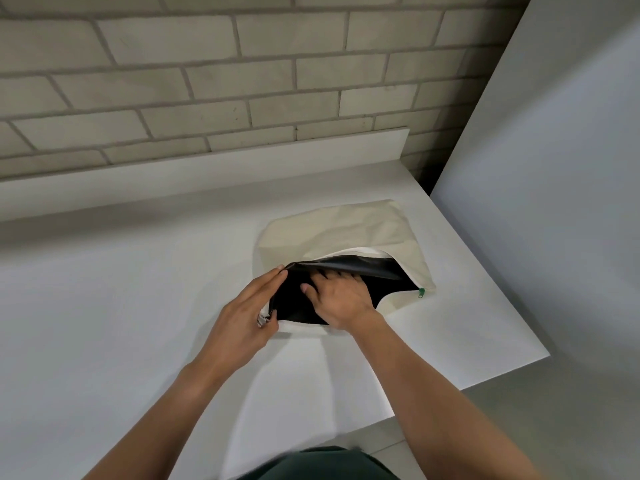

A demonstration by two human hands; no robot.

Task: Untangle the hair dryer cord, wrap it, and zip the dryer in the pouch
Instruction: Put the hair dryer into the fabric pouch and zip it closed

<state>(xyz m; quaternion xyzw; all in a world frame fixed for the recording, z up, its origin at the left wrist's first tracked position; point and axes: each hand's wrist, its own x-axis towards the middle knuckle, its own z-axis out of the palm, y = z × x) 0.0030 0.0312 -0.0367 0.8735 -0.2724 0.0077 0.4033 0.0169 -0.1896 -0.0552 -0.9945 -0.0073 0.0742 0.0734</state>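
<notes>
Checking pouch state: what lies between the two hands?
In the head view, only the black lining of the open cream fabric pouch lies between left hand and right hand.

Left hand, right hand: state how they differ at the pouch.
The left hand is outside the cream fabric pouch, holding its left end by the metal zipper pull; the right hand reaches inside. Left fingers show fully; right fingers partly hide under the black lining. Both touch the pouch.
</notes>
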